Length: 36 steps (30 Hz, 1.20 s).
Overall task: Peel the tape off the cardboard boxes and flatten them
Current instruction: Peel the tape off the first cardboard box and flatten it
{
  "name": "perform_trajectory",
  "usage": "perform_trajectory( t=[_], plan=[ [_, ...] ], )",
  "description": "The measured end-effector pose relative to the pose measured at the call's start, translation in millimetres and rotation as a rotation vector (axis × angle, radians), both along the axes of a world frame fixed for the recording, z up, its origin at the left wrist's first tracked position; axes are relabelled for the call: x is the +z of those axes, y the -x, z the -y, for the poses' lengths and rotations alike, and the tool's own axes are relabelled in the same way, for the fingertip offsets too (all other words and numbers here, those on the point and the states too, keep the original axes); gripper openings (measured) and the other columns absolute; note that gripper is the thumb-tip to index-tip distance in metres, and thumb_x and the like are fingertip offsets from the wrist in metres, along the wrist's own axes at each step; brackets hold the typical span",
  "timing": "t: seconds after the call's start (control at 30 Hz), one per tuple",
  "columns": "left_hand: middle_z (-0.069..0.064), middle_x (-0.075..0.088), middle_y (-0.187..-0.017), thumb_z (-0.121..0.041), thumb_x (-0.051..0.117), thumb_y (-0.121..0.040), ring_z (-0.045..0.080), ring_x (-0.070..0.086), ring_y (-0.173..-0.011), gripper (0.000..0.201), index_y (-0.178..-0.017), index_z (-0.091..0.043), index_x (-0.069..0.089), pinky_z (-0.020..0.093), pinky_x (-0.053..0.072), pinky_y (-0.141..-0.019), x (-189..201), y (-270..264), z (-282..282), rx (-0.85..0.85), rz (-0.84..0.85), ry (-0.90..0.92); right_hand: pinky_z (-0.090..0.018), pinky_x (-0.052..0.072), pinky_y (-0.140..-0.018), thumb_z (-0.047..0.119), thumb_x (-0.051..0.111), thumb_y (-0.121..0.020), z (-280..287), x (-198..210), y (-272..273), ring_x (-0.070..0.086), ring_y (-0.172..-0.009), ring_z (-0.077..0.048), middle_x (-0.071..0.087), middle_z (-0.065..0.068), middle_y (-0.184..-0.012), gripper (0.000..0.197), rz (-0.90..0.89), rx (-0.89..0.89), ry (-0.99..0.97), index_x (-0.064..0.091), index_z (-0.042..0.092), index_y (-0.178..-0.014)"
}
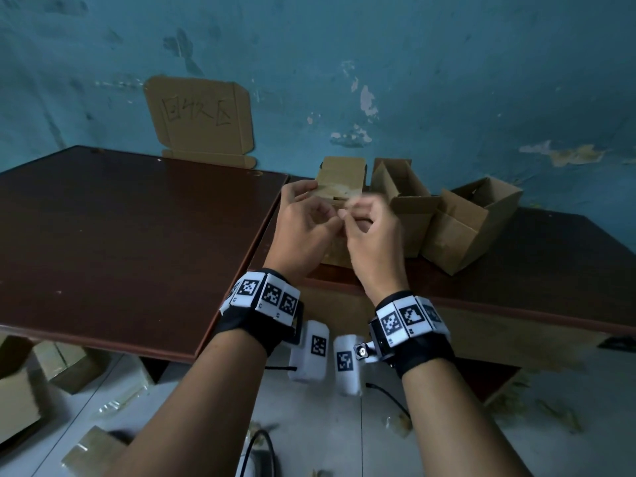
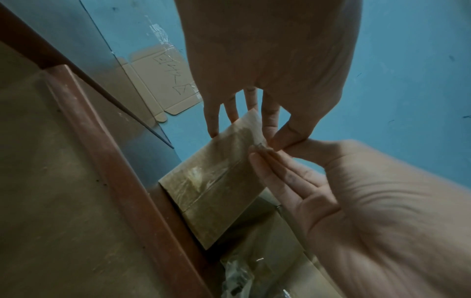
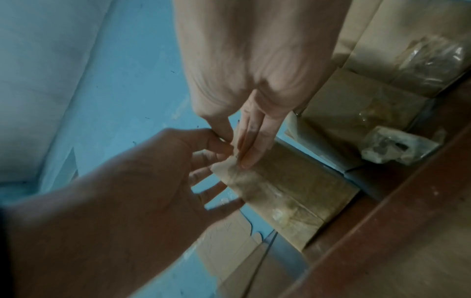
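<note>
Both hands work a taped cardboard box: left hand pinches its corner, right hand pinches glossy tape. Open boxes stand right.

Dim light falls on a peeling blue wall, two dark brown tables and a pale floor.

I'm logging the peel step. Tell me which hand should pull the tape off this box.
Probably the right hand: its fingertips sit at the tape edge on the box corner, while the left hand grips that corner, steadying it.
</note>
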<state>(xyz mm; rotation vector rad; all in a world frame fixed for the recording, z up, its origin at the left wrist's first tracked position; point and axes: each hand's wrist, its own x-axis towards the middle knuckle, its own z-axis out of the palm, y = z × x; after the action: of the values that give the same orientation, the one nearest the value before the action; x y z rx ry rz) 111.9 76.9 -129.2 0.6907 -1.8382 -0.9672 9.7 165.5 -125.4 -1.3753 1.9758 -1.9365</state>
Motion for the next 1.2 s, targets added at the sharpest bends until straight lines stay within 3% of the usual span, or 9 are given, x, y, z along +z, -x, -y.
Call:
perform_trajectory(
  t=[0.07, 0.2, 0.3, 0.4, 0.57, 0.73, 0.9, 1.13, 1.2],
  plan=[
    [-0.003, 0.044, -0.144, -0.021, 0.081, -0.090, 0.016, 0.051, -0.133, 0.017, -0.076, -0.019, 0.071, 0.047, 0.049, -0.113, 0, 0, -1, -0.005, 0.003, -0.003, -0.024, 0.062, -0.075, 0.004, 0.075, -0.096, -3, 3, 4, 0.075, -0.085, -0.007, 0.073, -0.001, -0.096, 0.046, 0.039, 0.062, 0.024, 0.051, 0.024, -0.130],
    [-0.003, 0.046, -0.142, -0.022, 0.082, -0.089, 0.015, 0.050, -0.136, 0.013, -0.080, -0.017, 0.073, 0.047, 0.047, -0.114, -2, 0, 2, -0.002, -0.002, 0.011, -0.028, 0.061, -0.085, -0.001, 0.074, -0.092, -5, 4, 18, 0.071, -0.096, -0.009, 0.070, 0.000, -0.104, 0.022, -0.228, 0.080, -0.042, 0.078, 0.016, -0.104],
    [-0.005, 0.049, -0.142, -0.026, 0.076, -0.087, 0.012, 0.051, -0.137, 0.012, -0.078, -0.020, 0.070, 0.048, 0.048, -0.114, -3, 1, 4, -0.023, -0.037, -0.009, -0.018, 0.057, -0.086, 0.000, 0.078, -0.090, -5, -1, 16, 0.069, -0.096, -0.008, 0.068, 0.001, -0.105, 0.019, -0.338, 0.045, -0.059, 0.081, 0.011, -0.105],
    [-0.006, 0.051, -0.141, -0.031, 0.070, -0.082, 0.009, 0.052, -0.136, 0.010, -0.079, -0.022, 0.067, 0.047, 0.052, -0.111, -2, 1, 1, -0.061, -0.059, -0.015, -0.006, 0.046, -0.077, 0.006, 0.077, -0.094, -3, -5, 18, 0.062, -0.088, -0.008, 0.067, -0.003, -0.100, 0.006, -0.414, -0.059, -0.078, 0.079, 0.006, -0.099],
    [0.000, 0.046, -0.144, -0.024, 0.077, -0.084, 0.012, 0.051, -0.136, 0.023, -0.102, -0.016, 0.065, 0.043, 0.056, -0.107, -7, -2, -2, -0.086, 0.040, 0.142, -0.021, 0.058, -0.078, 0.007, 0.071, -0.098, -3, -4, 19, 0.068, -0.089, -0.010, 0.071, -0.002, -0.099, 0.006, -0.319, -0.105, -0.125, 0.074, 0.009, -0.102],
    [0.002, 0.040, -0.154, -0.005, 0.079, -0.086, 0.021, 0.052, -0.135, 0.036, -0.117, -0.020, 0.071, 0.048, 0.059, -0.098, -16, 2, 3, -0.040, 0.140, 0.262, -0.013, 0.057, -0.071, 0.002, 0.069, -0.097, -4, -3, 18, 0.069, -0.084, -0.002, 0.073, 0.005, -0.091, 0.015, -0.199, -0.091, -0.148, 0.076, 0.011, -0.104],
    [0.003, 0.039, -0.156, -0.006, 0.083, -0.084, 0.028, 0.051, -0.137, 0.036, -0.113, -0.025, 0.073, 0.051, 0.059, -0.098, -22, 6, 6, -0.011, 0.159, 0.313, -0.006, 0.050, -0.065, 0.011, 0.070, -0.097, -5, 2, 20, 0.067, -0.083, 0.001, 0.074, 0.006, -0.092, 0.011, -0.161, -0.086, -0.220, 0.079, 0.014, -0.104],
    [0.010, 0.043, -0.158, -0.006, 0.086, -0.083, 0.036, 0.052, -0.137, 0.016, -0.094, -0.013, 0.078, 0.054, 0.052, -0.109, -24, 5, 4, 0.015, 0.184, 0.362, -0.008, 0.046, -0.056, 0.021, 0.065, -0.103, -10, -1, 24, 0.065, -0.075, -0.002, 0.071, 0.007, -0.085, 0.012, -0.105, -0.014, -0.375, 0.076, 0.016, -0.100],
    [0.011, 0.042, -0.158, -0.008, 0.086, -0.084, 0.036, 0.050, -0.140, 0.012, -0.093, -0.012, 0.079, 0.055, 0.050, -0.111, -24, 7, 5, 0.007, 0.165, 0.348, -0.012, 0.048, -0.061, 0.021, 0.065, -0.103, -10, -1, 26, 0.068, -0.080, -0.005, 0.072, 0.005, -0.088, 0.011, -0.057, 0.010, -0.359, 0.075, 0.017, -0.102]
  ],
)
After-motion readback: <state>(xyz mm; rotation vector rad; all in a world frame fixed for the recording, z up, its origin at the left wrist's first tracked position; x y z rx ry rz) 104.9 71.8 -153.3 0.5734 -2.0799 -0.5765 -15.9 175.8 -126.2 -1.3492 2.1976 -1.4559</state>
